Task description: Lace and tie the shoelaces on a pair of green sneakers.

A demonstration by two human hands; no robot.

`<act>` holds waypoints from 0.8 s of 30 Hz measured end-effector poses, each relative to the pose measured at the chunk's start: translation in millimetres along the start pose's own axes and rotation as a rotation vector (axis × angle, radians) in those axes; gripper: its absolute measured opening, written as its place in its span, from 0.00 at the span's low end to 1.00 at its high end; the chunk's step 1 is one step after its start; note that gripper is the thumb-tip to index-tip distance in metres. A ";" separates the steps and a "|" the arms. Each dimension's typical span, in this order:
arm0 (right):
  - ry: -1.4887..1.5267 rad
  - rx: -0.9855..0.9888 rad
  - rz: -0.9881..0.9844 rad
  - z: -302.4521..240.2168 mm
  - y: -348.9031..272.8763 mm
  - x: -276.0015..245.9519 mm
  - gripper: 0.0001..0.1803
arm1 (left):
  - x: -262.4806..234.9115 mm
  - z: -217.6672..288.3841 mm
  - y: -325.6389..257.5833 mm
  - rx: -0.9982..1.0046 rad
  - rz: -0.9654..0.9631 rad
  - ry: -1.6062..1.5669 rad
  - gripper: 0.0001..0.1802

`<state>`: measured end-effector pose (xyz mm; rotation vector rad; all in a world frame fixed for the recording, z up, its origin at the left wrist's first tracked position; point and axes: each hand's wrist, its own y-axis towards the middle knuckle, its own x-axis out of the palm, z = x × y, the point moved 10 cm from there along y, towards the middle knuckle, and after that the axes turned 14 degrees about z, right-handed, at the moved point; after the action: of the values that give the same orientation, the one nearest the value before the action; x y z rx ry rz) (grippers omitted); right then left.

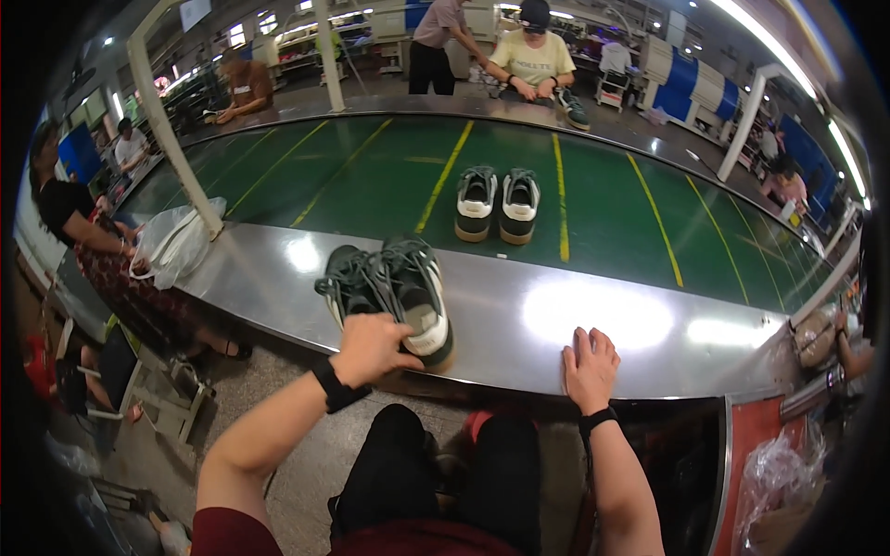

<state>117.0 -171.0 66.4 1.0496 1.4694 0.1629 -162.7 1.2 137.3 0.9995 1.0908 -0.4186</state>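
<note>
While a clear plastic bag (174, 248) rests at the left end of the steel table (491, 306), dark shoes with white stripes (413, 278) sit farther right on it, the left hand (375, 347) curled closed on their heels; beyond, a second pair (474, 208) stands on the green conveyor belt (371, 199); rightmost, the right hand (591, 369) lies loosely open on the table, gripping nothing

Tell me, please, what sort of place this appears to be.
Likely a shoe factory: a green belt with yellow lines carries a pair of sneakers, and a person beyond it has another shoe nearby.
</note>
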 end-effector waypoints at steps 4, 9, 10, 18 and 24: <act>0.020 0.032 -0.021 5.5 -0.6 1.9 0.22 | 9.6 92.7 0.4 0.221 -0.054 -0.106 0.24; 0.075 0.051 0.037 9.6 -3.6 3.4 0.20 | 19.0 162.6 17.3 0.295 0.033 -0.259 0.22; 0.114 0.089 0.022 10.4 -3.8 5.3 0.20 | 16.7 166.7 20.0 0.270 0.067 -0.281 0.22; 0.096 0.098 0.046 17.3 -6.6 3.9 0.18 | -3.2 74.7 0.1 -0.414 0.505 -0.606 0.26; 0.113 0.083 0.066 11.0 -3.7 2.7 0.17 | 95.4 41.1 0.4 -0.666 0.110 -0.828 0.44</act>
<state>125.0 -176.6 59.5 1.1732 1.5550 0.2123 -98.1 -16.4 57.9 0.2263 0.3584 -0.2975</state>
